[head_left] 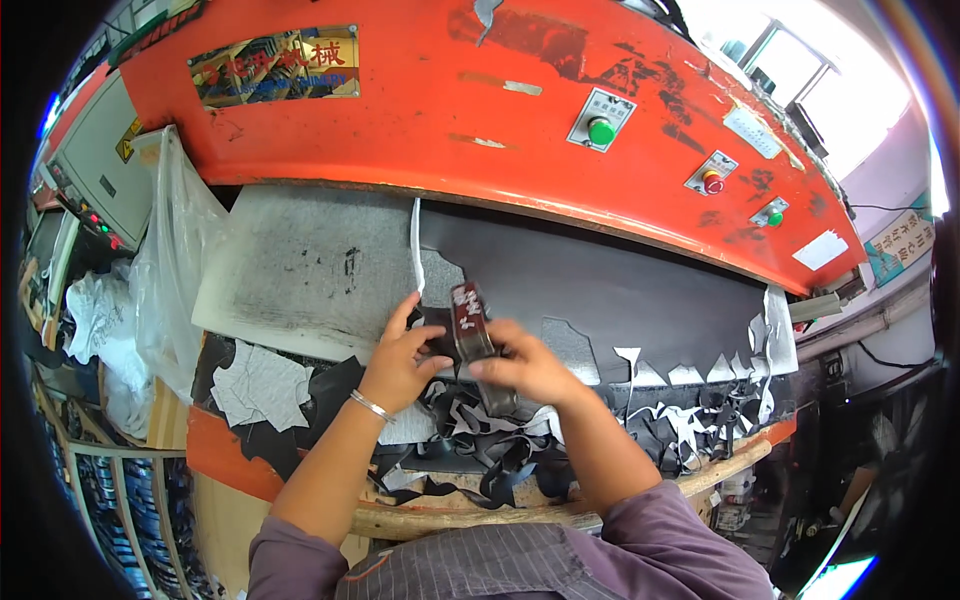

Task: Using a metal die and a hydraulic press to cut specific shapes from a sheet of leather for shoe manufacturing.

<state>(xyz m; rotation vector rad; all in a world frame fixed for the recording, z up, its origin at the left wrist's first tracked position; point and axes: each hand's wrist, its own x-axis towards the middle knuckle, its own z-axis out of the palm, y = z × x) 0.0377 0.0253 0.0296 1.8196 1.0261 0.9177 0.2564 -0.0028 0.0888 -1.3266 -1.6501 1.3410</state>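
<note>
Head view: a dark red block (469,318) with pale marks and greyish sides sits between the two hands, over the front part of a pale grey board (290,270). The right hand (528,365) has its grip clamped on the block, thumb and fingers about its right side. The left hand (402,358) is just beside it, fingers curled near a small black piece (436,325); whether its grip is closed on that piece I cannot tell. Its index fingertip is at the lower end of a narrow white strip (416,245). To the right, a large black sheet (640,290) with a ragged, cut edge covers the board. Black and white scraps (690,425) heap along the front, with light grey pieces (262,385) at the left. Behind stands an orange-red machine (420,120) carrying a green button (601,131) and a red button (713,183).
</note>
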